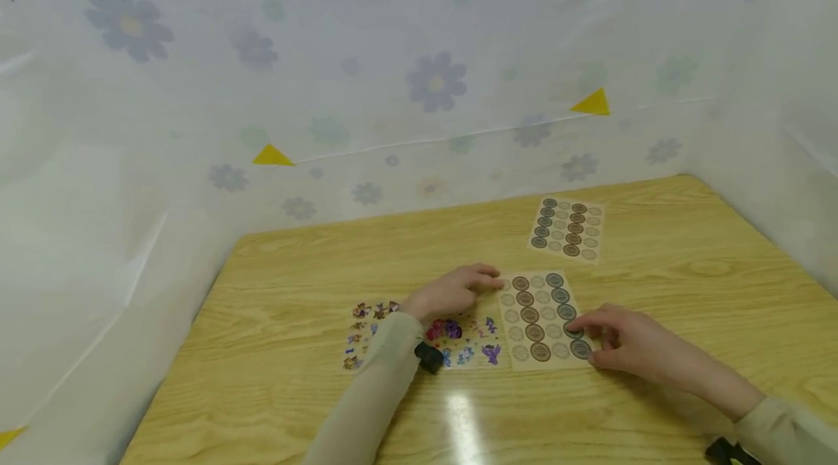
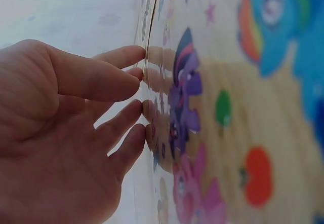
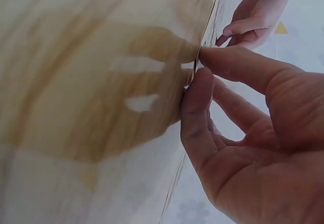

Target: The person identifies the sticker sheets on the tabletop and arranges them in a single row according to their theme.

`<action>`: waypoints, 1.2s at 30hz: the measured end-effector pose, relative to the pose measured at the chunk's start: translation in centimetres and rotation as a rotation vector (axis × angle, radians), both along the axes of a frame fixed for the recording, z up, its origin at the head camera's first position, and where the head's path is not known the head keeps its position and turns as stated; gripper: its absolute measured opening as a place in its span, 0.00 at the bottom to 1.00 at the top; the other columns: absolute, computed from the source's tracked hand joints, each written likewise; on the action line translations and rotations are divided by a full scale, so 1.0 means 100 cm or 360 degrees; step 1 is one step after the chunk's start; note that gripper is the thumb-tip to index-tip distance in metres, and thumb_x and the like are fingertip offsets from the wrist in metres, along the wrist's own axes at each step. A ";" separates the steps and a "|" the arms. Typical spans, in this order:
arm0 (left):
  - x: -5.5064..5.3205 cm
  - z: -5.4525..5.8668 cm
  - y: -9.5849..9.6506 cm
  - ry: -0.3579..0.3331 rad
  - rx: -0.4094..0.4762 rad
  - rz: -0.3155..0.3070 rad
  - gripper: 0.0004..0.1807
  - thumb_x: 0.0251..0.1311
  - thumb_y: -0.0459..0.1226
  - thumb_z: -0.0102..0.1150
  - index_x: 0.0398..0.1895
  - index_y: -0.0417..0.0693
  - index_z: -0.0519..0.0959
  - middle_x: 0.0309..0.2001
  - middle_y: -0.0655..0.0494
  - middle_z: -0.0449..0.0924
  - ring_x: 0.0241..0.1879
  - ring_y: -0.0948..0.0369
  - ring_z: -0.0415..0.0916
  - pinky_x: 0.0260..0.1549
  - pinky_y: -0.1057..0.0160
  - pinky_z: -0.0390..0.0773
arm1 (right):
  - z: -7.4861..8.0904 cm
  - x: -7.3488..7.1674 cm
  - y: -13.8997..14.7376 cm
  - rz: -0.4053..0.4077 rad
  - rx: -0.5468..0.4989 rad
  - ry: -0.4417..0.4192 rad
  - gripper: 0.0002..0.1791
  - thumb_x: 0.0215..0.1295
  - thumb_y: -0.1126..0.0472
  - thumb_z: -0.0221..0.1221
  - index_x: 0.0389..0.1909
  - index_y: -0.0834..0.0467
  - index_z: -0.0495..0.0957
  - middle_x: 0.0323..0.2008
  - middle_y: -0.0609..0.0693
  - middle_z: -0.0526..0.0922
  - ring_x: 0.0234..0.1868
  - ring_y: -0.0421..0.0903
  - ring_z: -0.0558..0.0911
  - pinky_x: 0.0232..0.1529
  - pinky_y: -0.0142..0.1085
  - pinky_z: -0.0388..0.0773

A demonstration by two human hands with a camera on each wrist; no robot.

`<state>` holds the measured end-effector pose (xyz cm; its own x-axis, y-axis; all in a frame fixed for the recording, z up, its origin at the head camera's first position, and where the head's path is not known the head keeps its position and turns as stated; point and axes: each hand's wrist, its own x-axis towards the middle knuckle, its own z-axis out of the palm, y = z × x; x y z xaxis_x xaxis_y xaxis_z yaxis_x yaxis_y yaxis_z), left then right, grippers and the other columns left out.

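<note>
A beige sheet of round stickers (image 1: 548, 316), brown and grey-green, lies flat on the wooden table between the two hands. My left hand (image 1: 452, 292) reaches over a clear sheet of cartoon pony stickers (image 1: 491, 341). Its extended forefinger touches the beige sheet's upper left corner; in the left wrist view the hand's (image 2: 76, 97) fingertips rest on the surface. With bent forefinger and thumb, my right hand (image 1: 644, 352) pinches the beige sheet's lower right edge. The right wrist view shows this hand's (image 3: 253, 117) fingertips close together at that edge.
Another beige sheet of round stickers (image 1: 567, 229) lies farther back on the table (image 1: 294, 261). Cartoon animal stickers (image 1: 356, 334) show left of my left forearm. A flowered white curtain (image 1: 366, 130) with yellow triangles hangs behind the table.
</note>
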<state>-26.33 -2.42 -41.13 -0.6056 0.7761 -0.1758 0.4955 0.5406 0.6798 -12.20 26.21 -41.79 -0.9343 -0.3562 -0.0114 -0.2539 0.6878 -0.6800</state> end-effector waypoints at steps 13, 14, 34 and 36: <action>-0.001 0.012 0.001 -0.0013 0.0261 0.0192 0.30 0.61 0.23 0.47 0.66 0.52 0.74 0.71 0.57 0.64 0.71 0.57 0.57 0.67 0.52 0.61 | 0.015 -0.012 -0.002 -0.0104 0.0058 0.0130 0.18 0.62 0.66 0.63 0.54 0.59 0.80 0.34 0.43 0.77 0.29 0.36 0.74 0.27 0.32 0.74; -0.002 0.013 0.002 -0.0021 0.0289 0.0229 0.28 0.64 0.24 0.46 0.65 0.53 0.75 0.70 0.58 0.65 0.70 0.57 0.59 0.65 0.52 0.64 | 0.017 -0.016 0.000 -0.0117 0.0052 0.0136 0.19 0.62 0.66 0.63 0.55 0.60 0.80 0.35 0.44 0.78 0.30 0.36 0.74 0.28 0.32 0.74; -0.031 0.016 0.082 0.0126 0.0191 0.0383 0.17 0.67 0.32 0.57 0.58 0.43 0.79 0.52 0.50 0.80 0.49 0.59 0.75 0.47 0.65 0.75 | 0.024 -0.152 0.083 -0.0188 0.0319 0.0251 0.19 0.71 0.67 0.53 0.61 0.65 0.75 0.56 0.68 0.75 0.53 0.63 0.75 0.49 0.58 0.74; -0.035 0.014 0.084 0.0126 0.0207 0.0428 0.17 0.66 0.31 0.58 0.57 0.42 0.80 0.52 0.50 0.80 0.50 0.59 0.75 0.48 0.66 0.74 | 0.024 -0.163 0.088 -0.0185 0.0339 0.0190 0.20 0.71 0.67 0.52 0.62 0.66 0.73 0.57 0.69 0.74 0.56 0.65 0.72 0.53 0.62 0.70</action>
